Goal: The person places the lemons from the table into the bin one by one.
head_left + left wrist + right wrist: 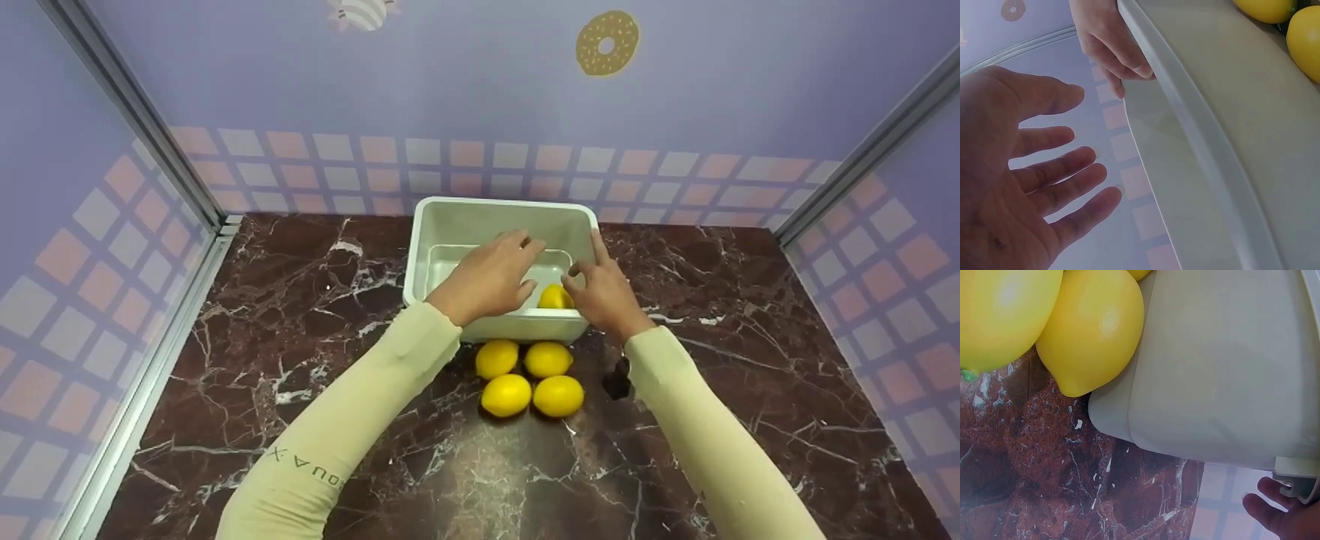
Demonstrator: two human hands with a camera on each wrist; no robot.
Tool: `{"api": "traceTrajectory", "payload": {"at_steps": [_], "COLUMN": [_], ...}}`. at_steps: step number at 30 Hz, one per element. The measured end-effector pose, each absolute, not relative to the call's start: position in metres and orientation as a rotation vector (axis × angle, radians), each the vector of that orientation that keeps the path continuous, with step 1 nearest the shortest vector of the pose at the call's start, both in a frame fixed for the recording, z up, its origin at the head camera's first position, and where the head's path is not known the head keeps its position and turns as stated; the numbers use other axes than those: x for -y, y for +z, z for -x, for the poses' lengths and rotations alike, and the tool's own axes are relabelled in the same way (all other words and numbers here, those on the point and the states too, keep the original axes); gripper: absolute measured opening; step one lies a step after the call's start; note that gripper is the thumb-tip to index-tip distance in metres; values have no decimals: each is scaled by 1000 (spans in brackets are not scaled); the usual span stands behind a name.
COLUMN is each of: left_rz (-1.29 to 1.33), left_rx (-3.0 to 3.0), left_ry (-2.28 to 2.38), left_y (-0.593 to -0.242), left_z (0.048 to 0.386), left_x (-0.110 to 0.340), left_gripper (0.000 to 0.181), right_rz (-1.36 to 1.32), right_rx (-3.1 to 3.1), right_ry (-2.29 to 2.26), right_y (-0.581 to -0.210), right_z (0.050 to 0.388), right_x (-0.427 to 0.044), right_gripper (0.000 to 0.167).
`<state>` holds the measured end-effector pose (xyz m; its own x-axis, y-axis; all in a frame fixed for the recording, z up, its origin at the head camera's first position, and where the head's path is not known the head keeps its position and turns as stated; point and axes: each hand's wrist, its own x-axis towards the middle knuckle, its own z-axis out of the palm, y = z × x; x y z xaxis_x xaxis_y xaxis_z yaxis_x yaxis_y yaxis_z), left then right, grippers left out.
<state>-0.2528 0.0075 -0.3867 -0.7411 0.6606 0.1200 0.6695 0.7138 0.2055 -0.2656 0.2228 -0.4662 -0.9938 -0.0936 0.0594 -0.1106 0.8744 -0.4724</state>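
A white plastic bin [510, 328] stands at the back of the counter, with one lemon [556, 297] in its near right corner. My left hand [491, 276] hovers above the bin's opening; in the left wrist view its fingers [1075, 199] are spread and hold nothing. The right hand [607, 292] grips the bin's right rim, some fingertips outside the wall in the right wrist view and others inside it. Several lemons [559, 396] lie grouped in two rows just in front of the bin; two loom close in the right wrist view, one lemon [1095, 332] beside the bin.
The dark red marbled counter [330, 300] extends on both sides of the bin. A purple wall [465, 90] with a checked band rises right behind, and side panels close in left and right. A small black object [617, 379] lies by the right wrist.
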Motion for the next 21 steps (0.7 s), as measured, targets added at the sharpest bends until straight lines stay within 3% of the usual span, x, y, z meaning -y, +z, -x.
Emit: {"api": "traceTrajectory", "payload": {"at_steps": [21], "left_rz": [1142], "left_rx": [2848], "left_ry": [-330], "left_y": [-387], "left_z": [239], "left_x": [-1], "left_gripper": [50], "right_rz": [-164], "right_rx": [2998], "right_ry": [747], "right_y": [-467], "right_z": [266], "right_x": [-222], "right_gripper": [29]}}
